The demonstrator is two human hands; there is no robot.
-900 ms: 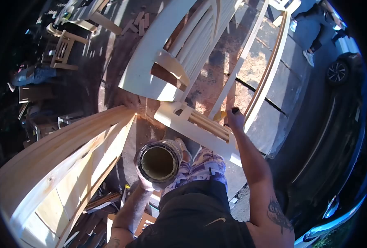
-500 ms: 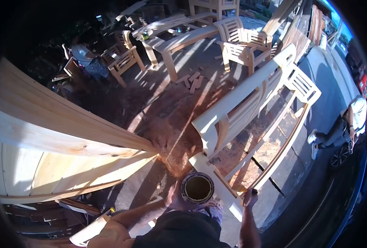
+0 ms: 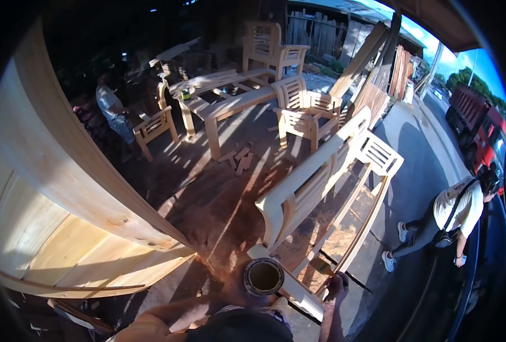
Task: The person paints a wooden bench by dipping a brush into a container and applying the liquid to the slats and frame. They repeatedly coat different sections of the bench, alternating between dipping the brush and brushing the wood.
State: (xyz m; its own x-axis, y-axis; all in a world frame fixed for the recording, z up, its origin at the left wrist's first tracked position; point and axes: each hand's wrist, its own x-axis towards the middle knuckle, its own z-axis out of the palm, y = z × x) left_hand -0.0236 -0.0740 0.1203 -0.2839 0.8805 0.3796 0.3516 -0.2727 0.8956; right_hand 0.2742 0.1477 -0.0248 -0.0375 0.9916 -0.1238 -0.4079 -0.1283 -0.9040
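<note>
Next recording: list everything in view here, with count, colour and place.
bench: one, pale bare wood, centre
chairs: three, pale wood, two beyond the bench, one left of the table
table: one, pale wood, upper centre
curved panel: one, pale wood, filling the left
offcuts: a few, pale, ground before the table
planks: several, brown, leaning upper right
truck: one, red, far right
standing person: one, pale top, right
shaded person: one, upper left
can: one, open, dark rim, bottom centre
tool: one, brown, by the bench's near end
left hand: one, around the can
right hand: one, closed on the tool
</note>
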